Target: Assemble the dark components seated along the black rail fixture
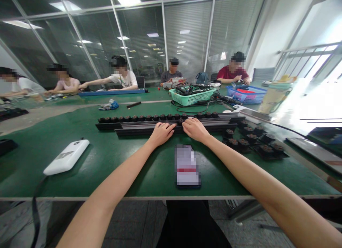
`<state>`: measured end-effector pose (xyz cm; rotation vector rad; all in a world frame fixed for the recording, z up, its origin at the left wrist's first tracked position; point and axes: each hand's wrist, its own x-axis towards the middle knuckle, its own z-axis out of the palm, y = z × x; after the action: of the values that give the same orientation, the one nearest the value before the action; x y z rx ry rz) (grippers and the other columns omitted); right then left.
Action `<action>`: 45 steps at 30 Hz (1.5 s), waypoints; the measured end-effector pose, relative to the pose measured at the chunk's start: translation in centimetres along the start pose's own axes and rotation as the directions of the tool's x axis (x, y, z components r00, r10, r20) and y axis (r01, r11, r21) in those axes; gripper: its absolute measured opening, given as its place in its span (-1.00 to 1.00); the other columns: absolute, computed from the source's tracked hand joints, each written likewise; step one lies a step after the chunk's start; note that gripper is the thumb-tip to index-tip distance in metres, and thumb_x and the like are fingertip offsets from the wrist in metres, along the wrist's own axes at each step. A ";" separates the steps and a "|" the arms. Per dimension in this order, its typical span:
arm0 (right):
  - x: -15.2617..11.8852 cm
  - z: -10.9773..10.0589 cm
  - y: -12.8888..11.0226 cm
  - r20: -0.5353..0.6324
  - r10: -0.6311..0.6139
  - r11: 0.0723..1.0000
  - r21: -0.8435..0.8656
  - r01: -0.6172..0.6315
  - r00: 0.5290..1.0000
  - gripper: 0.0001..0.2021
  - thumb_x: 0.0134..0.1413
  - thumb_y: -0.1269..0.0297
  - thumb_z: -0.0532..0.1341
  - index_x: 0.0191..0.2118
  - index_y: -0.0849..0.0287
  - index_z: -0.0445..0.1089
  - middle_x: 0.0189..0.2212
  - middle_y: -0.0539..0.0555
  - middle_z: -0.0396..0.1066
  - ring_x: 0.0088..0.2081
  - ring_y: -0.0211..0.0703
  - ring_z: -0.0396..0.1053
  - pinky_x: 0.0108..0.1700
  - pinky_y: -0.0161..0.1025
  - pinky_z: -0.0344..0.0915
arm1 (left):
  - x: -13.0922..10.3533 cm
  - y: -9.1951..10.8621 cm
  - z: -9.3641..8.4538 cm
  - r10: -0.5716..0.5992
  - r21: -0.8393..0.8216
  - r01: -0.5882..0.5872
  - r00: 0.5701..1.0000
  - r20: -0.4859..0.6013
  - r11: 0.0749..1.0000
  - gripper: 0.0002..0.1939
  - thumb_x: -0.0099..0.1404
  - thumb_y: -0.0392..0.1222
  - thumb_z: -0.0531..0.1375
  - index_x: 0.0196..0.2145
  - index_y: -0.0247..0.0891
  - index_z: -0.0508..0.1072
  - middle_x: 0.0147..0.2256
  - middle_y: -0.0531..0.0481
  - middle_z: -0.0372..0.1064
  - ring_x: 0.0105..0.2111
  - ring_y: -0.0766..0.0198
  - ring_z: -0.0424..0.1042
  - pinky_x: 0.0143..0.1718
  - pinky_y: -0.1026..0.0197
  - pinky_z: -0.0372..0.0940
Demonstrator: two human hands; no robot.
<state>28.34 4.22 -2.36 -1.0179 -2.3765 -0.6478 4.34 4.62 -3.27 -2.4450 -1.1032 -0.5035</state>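
Long black rails (139, 131) lie across the green table, with a row of small dark round-topped parts (141, 118) along the back one. My left hand (161, 132) rests on the front rail, its fingers bent together near a small dark part at the middle. Just to the right, my right hand (195, 129) has its fingers curled at the same small part. What each hand grips, if anything, is hidden by the fingers. More dark parts (251, 137) stand in a group right of my right hand.
A phone (187, 166) lies before my hands, and a white power bank (67, 156) with a strap is at the left. Behind the rails stand a green basket (192, 96) of cables and a blue basket (248, 97). Several people sit across the table.
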 end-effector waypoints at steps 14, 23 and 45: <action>0.0 0.0 0.2 -0.008 0.001 1.000 -0.003 -0.001 1.000 -0.70 0.43 0.34 0.01 -0.25 0.20 0.46 -0.28 0.17 0.47 -0.17 -0.02 0.29 -0.10 -0.13 0.05 | 0.0 0.1 -0.2 0.003 0.006 -0.003 1.000 0.000 1.000 -0.57 0.55 -0.08 -0.05 0.26 -0.15 0.35 -0.06 -0.12 0.48 -0.05 0.14 0.43 0.07 0.03 0.13; 0.0 0.1 0.3 0.003 0.010 1.000 -0.017 -0.010 1.000 -0.71 0.43 0.33 0.02 -0.24 0.20 0.46 -0.28 0.16 0.48 -0.16 -0.02 0.30 -0.09 -0.13 0.05 | 0.0 0.0 0.0 0.011 0.013 -0.011 1.000 0.007 1.000 -0.56 0.56 -0.08 -0.06 0.27 -0.14 0.34 -0.06 -0.12 0.48 -0.05 0.14 0.43 0.07 0.02 0.13; -0.1 -0.1 0.4 -0.006 0.029 0.999 0.018 -0.029 1.000 -0.71 0.40 0.35 0.03 -0.26 0.19 0.48 -0.30 0.18 0.47 -0.16 -0.02 0.29 -0.09 -0.13 0.07 | 0.0 0.1 -0.3 0.012 0.027 -0.013 1.000 0.024 1.000 -0.52 0.55 -0.09 -0.09 0.34 -0.04 0.29 -0.10 -0.11 0.45 -0.08 0.16 0.41 0.07 0.03 0.11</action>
<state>28.74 4.35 -2.24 -1.0395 -2.3534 -0.6171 4.40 4.39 -3.09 -2.4391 -1.0964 -0.4544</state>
